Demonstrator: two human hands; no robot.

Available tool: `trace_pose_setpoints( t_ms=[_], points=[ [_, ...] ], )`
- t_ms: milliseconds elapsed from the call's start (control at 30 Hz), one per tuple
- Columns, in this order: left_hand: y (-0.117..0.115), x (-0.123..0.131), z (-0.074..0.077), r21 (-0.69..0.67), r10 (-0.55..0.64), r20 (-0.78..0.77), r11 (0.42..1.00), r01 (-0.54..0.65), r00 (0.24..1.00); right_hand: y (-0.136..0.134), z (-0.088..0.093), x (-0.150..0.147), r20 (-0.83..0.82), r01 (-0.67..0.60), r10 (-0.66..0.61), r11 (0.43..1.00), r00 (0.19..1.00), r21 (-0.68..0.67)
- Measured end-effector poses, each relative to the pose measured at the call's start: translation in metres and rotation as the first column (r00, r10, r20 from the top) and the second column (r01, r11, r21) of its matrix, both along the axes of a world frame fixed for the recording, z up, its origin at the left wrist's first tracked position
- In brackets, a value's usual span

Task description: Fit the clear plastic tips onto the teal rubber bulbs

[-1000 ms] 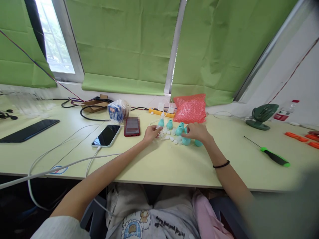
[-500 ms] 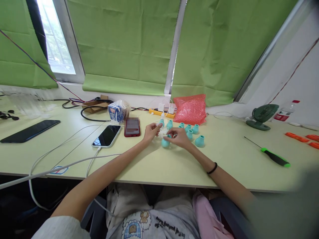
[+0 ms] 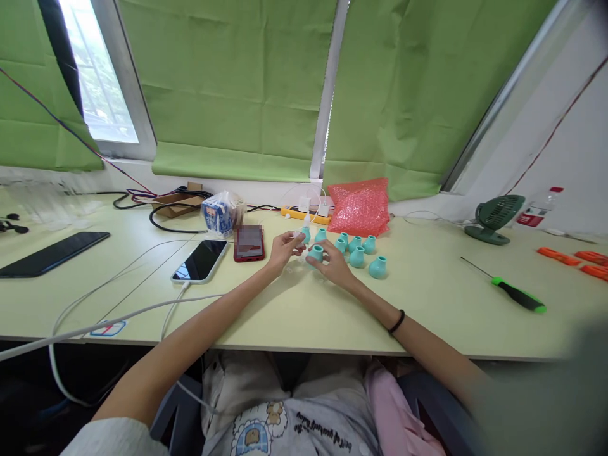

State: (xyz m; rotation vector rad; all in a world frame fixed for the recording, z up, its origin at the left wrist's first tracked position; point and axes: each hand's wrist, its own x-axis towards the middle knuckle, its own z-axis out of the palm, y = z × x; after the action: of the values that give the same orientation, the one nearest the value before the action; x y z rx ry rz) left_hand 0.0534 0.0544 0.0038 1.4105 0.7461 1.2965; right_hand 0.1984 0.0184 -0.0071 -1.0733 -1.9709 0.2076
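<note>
On the smooth, pale table (image 3: 304, 320), one turquoise bulb (image 3: 306, 237) appears topped with a white tip (image 3: 306, 220), while the other bulbs (image 3: 378, 268), round-bellied, matte and narrow-necked, stand open-mouthed to its right, apparently left without tips. Of the hands, the right hand (image 3: 337, 266) grips an open bulb (image 3: 315, 254), mouth upward; the left hand (image 3: 283, 249) curls beside it, and I cannot tell whether it pinches something small and translucent.

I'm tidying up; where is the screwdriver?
In the head view, the green-and-black screwdriver lies at right on the table, in front of the green fan, near the orange pieces.
</note>
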Motion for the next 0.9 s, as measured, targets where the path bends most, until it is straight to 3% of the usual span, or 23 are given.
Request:
trace_pose_setpoints(
  t_ms=[233,433,600,900],
  points=[
    [-0.003,0.002,0.001,0.027,-0.063,-0.143,0.997,0.067,0.988,0.008,-0.002,0.009,0.014,0.148,-0.15,0.984,0.989,0.101],
    [-0.004,0.003,-0.001,0.197,0.146,-0.29,0.976,-0.09,0.946,0.005,-0.01,0.001,0.073,0.141,-0.152,0.981,0.986,0.133],
    [-0.002,0.001,-0.004,0.331,0.293,-0.441,0.932,-0.15,0.848,0.0,-0.01,-0.001,0.103,0.122,-0.136,0.984,0.985,0.132],
    [-0.003,-0.002,-0.017,0.46,0.408,-0.664,0.884,-0.088,0.627,-0.004,-0.017,-0.005,0.09,0.136,-0.148,0.983,0.985,0.12]
  ],
)
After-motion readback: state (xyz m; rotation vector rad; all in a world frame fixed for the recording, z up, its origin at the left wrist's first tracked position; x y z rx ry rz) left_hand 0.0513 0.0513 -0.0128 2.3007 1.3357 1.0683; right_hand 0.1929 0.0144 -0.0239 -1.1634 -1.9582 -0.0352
